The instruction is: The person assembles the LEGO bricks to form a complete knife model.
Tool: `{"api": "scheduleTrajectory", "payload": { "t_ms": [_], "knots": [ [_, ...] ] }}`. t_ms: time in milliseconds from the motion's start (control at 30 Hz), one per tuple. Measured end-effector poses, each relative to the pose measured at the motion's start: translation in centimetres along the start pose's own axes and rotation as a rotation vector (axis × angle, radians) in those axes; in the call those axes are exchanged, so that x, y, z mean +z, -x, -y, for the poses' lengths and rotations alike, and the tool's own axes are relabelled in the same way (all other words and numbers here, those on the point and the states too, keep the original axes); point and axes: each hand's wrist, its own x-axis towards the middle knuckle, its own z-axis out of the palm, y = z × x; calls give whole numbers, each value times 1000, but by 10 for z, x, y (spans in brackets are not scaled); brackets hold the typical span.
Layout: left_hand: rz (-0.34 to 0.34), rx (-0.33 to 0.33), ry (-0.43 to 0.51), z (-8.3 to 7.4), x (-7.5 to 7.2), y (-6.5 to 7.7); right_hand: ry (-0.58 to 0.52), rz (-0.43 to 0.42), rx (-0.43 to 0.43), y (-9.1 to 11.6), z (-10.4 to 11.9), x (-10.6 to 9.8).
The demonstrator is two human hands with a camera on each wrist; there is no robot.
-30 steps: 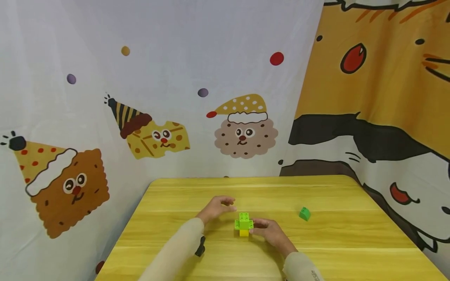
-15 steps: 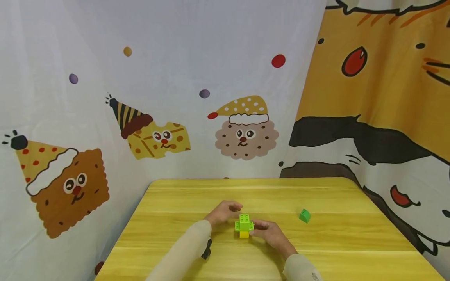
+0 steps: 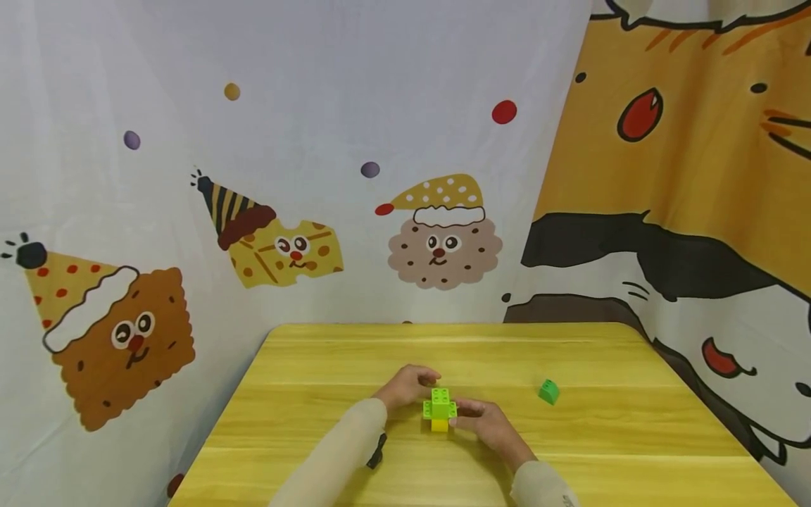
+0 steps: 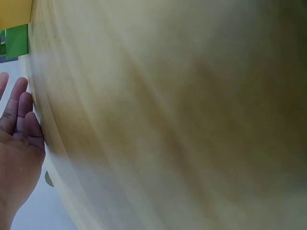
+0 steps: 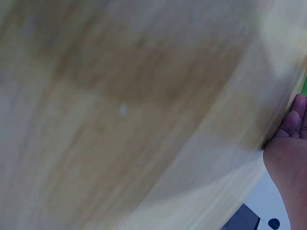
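Nearest you are your cream sleeves (image 3: 336, 451), with a black strap-like piece (image 3: 376, 453) hanging by the left forearm. Your right hand (image 3: 491, 424) lies on the right of the stack of plastic studded blocks (image 3: 440, 408), fingers gently bent, thumb and index finger at its side; you cannot tell whether they grip it or only touch. The stack stands upright near the middle of the yellow wood-grain desk (image 3: 317, 352): a yellow base, a bright green piece lying crosswise with its long axis left to right, and a bright green block on top, studs upward. Your left hand (image 3: 408, 387) is loosely open just beyond the stack's left side, holding nothing.

Farther to your right, well apart from the stack, sits a darker green sloped block (image 3: 548, 391), with a strip of wood between it and your right hand. The desk's far edge, rounded at its corners, lies well beyond both hands, before a cartoon-printed cloth backdrop (image 3: 304, 141).

The left wrist view adds your palm and extended fingers; the right wrist view shows the heel of your hand against the wood.
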Motion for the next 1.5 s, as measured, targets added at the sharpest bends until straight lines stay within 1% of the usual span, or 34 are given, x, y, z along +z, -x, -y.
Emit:
{"api": "scheduleTrajectory", "payload": {
  "t_ms": [100,200,333,467,600,733,900,1133,1300,1500],
  "knots": [
    [-23,-5,5,3,-1,0,-3,-3,3,1,0,0],
    [-61,-20,5,8,-5,0,-3,-13,8,1,-1,1],
    [-96,-21,3,14,-12,2,2,-22,12,1,-1,2],
    [-110,-22,9,18,-21,5,-10,-29,8,1,0,2],
    [-90,-36,16,19,-27,8,-24,-25,3,2,0,2],
    [-44,-47,11,19,-29,8,-41,-11,0,2,1,2],
    [-5,-55,-19,13,-28,8,-56,-3,-3,3,1,2],
    [26,-43,-42,12,-26,8,-52,-7,5,2,-1,3],
    [28,-44,-59,13,-24,7,-42,-17,13,0,-2,3],
    [-11,-33,-117,15,-26,7,-15,-15,19,0,-2,2]
  ]
}}
